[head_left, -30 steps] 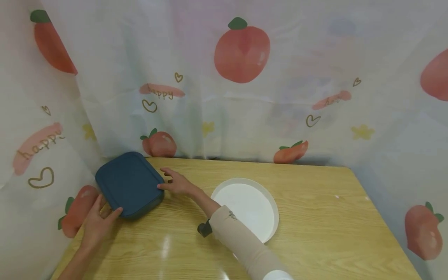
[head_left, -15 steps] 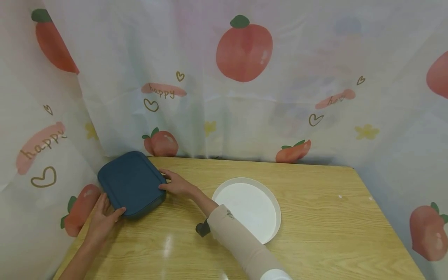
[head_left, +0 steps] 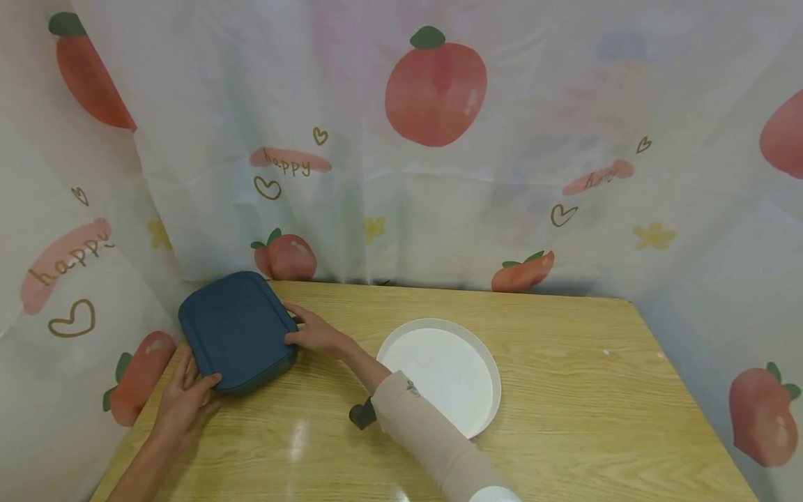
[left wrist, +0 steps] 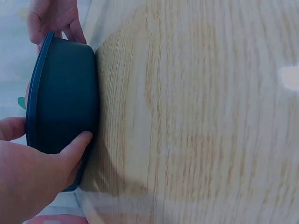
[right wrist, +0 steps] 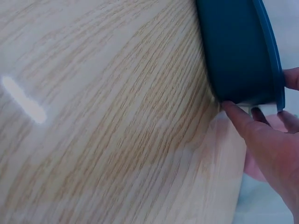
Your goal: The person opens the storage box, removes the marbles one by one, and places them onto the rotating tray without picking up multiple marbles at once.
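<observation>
My left hand grips near-left corner of dark blue box, right hand holds right side, so box sits smack between both, back-left end of wooden table. Both touch rim and wall.

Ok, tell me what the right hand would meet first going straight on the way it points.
The right hand would meet the blue box first; its fingertips seem to touch it.

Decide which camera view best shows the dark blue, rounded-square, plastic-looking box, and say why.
It's the head view, where the box shows almost its whole top and some side. The left wrist view gives mainly one side, partly covered; the right wrist view gives a side cropped by the frame.
</observation>
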Demonstrator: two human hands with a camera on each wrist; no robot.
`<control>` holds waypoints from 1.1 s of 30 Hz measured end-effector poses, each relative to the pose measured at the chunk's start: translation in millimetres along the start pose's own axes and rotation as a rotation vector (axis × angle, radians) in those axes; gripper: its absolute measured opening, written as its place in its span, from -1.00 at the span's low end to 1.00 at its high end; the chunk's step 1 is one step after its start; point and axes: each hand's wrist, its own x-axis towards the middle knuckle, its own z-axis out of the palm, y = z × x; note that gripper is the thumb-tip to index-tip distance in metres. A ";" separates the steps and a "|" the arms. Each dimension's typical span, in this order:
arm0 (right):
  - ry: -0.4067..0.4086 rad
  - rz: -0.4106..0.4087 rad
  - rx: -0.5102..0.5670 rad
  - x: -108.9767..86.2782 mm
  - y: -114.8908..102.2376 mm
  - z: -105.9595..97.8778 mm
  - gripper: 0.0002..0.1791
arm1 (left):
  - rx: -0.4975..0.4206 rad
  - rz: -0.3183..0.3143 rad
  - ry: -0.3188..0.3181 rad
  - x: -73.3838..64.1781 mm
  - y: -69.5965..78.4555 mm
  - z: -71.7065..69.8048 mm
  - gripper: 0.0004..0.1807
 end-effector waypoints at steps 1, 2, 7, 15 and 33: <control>-0.001 -0.005 0.013 -0.2 0.6 0.2 -0.17 | -0.002 -0.002 0.000 -0.5 -0.3 -0.1 0.02; -0.001 -0.008 0.027 -0.6 1.0 0.4 -0.17 | -0.007 -0.003 -0.002 -1.0 -0.5 -0.2 0.02; 0.011 0.009 0.082 -5.0 0.5 0.8 -0.16 | -0.037 0.003 -0.017 -2.5 -0.7 -1.9 0.01; 0.012 0.008 0.113 -12.6 0.2 -2.1 -0.17 | -0.057 -0.005 -0.051 -1.5 -1.3 -4.3 0.00; 0.040 0.005 0.295 -33.8 -8.0 -6.8 -0.18 | -0.070 0.008 -0.040 -14.1 14.1 4.6 0.01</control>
